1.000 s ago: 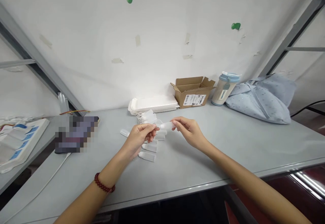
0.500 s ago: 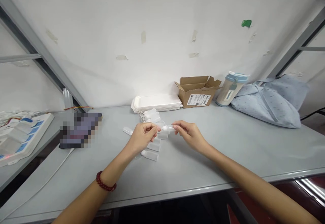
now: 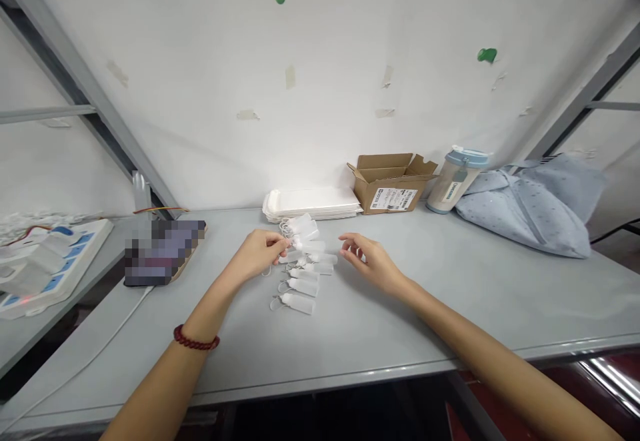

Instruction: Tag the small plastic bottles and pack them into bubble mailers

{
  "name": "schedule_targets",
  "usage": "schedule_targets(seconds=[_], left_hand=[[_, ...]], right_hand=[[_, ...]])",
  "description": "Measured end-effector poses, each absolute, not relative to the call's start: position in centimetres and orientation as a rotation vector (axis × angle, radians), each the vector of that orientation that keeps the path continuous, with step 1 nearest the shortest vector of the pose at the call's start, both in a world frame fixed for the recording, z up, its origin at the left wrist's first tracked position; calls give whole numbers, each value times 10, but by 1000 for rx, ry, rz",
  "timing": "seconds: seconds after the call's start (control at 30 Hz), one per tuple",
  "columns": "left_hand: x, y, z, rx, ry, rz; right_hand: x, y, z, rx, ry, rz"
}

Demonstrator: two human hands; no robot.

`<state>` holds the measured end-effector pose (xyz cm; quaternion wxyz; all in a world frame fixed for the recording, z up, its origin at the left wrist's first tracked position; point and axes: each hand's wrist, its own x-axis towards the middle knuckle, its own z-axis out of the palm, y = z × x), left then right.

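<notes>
Several small translucent white bottles (image 3: 299, 304) with thin cord loops lie in a rough column on the grey table, their capped ends to the left. My left hand (image 3: 261, 252) is closed, thumb and fingertips pinched at the capped, corded end of one bottle (image 3: 313, 246) in the upper part of the column. The fingertips partly hide the cord there. To the right of the bottles, my right hand (image 3: 369, 261) hovers with bent fingers apart from the thumb and nothing between them. It is nearest the tip of a bottle (image 3: 325, 258) in the middle of the column.
Against the wall lie a stack of flat white packages (image 3: 315, 202) and an opened cardboard box (image 3: 393, 184). A tumbler (image 3: 455, 184) and a light blue cloth bag (image 3: 525, 211) stand right. On the left are a phone (image 3: 167, 251) with a cable and a power strip (image 3: 65, 261).
The bottle held between both hands is now down among the others. My right hand has let go of it; my left hand has shifted left. The view has tilted slightly.
</notes>
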<state>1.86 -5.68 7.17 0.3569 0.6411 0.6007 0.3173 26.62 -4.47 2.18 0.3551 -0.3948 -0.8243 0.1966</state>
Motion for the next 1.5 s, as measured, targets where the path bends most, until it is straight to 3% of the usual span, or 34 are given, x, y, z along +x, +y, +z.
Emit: schedule_targets(seconds=[0.43,0.73,0.93,1.1,1.23,1.5], left_hand=[[18,-28,60,2059,1877,841],[7,28,57,2478,2107,558],[13,45,64,2582,2044,277],[18,58,80,2608,2000,251],[20,47,88,2647,2063,413],[16,4,98,2712,2064,1171]], right_hand=[[262,-50,20,-839,-2345,415],[263,-50,25,-880,-2246,412],[263,-50,25,-870,-2241,394],[264,-49,25,-855,-2227,365],[265,-48,25,-826,-2198,333],[264,-45,22,-805,-2021,-60]])
